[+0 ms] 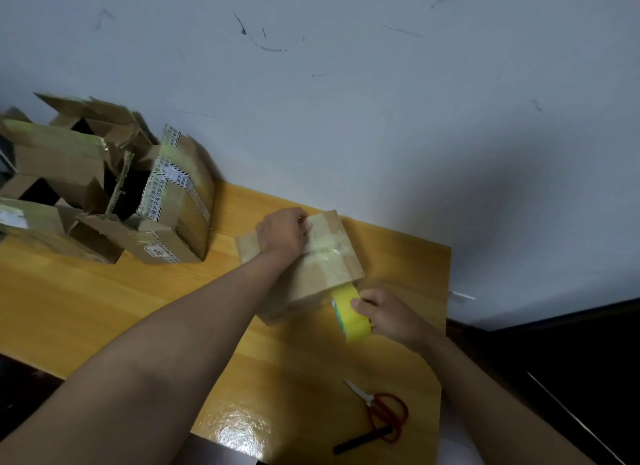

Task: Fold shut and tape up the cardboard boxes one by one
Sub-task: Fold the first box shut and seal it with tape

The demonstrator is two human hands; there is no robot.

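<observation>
At the far right part of the counter (104, 291), a small cardboard box (322, 267) lies closed, flaps folded down, with its long axis running from far left to near right. A strip of clear tape follows that axis along the top seam and runs off the near right edge to the yellow tape roll (348, 312).

The left hand (284, 232) rests on the far left end of the box top, fingers curled down and pressing the tape's start against the cardboard. The right hand (388, 312) grips the roll just beside the near right corner of the box, fingers wrapped round it, thumb on the outer face. The roll sits below the top edge, touching or nearly touching the near side wall; which, cannot be told.

Judgement: the top seam is covered, and the tape now needs carrying down the near side and cutting. The red-handled scissors (381, 412) lie near on the counter, closer to the right hand, which is occupied.

A pile of open boxes (86, 180), flaps up, stands well apart at far left, not yet sealed
</observation>
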